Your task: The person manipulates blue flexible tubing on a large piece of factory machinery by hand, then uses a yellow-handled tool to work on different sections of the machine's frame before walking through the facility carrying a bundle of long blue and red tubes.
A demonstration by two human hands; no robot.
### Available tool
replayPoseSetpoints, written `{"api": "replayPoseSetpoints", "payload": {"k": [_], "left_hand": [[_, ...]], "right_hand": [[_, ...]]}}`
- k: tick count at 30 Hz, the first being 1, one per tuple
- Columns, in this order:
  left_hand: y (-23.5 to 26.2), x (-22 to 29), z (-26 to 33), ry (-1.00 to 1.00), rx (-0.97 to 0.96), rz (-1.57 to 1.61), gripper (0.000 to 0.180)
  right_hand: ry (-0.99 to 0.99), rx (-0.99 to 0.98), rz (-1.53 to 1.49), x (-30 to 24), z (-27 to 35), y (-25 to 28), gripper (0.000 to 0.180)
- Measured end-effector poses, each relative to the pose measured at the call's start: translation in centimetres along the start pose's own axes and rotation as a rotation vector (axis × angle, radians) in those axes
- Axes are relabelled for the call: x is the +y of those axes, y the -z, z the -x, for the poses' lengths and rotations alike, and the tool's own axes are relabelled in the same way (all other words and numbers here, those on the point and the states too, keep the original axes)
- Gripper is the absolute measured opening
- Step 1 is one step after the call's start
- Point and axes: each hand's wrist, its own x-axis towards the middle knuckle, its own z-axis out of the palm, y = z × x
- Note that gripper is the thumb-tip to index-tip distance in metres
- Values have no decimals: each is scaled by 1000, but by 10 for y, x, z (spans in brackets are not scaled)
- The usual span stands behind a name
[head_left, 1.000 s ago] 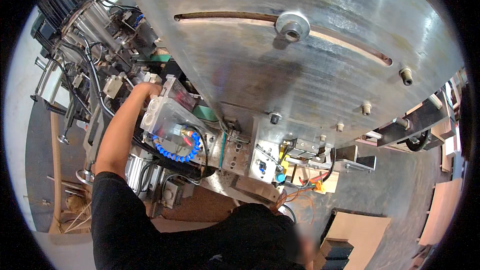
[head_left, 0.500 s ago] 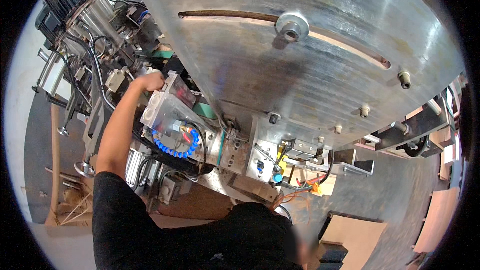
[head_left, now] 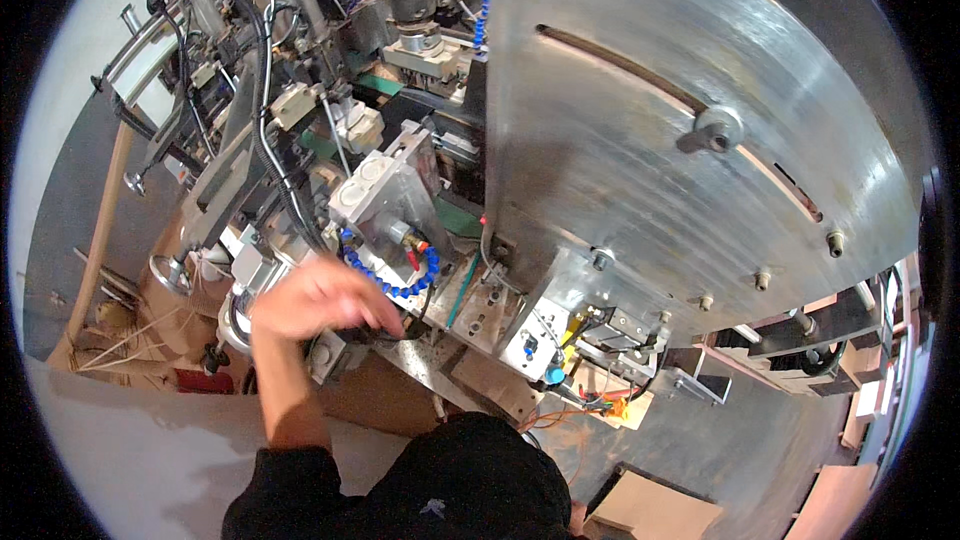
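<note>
The bare left hand (head_left: 318, 300) is drawn back from beside the boxy silver metal housing (head_left: 398, 198), now untouched; whether the blurred fingers (head_left: 366, 307) are closed cannot be told.

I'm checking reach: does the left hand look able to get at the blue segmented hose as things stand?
Probably yes: the left hand appears close to the blue segmented hose, and nothing visible blocks its near curve, though depth is hard to judge.
</note>
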Motion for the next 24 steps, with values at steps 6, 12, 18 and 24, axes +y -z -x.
{"api": "replayPoseSetpoints", "payload": {"k": [6, 12, 18, 24], "left_hand": [[-134, -179, 3, 458, -498, 183, 39], [-196, -241, 21, 502, -536, -57, 38], [-211, -242, -11, 382, -584, 0, 34], [-243, -228, -50, 527, -618, -17, 33]], "right_hand": [[10, -30, -177, -87, -5, 21, 20], [473, 107, 17, -189, 43, 23, 40], [224, 247, -192, -183, 85, 9, 34], [-85, 235, -222, -197, 101, 48, 36]]}}
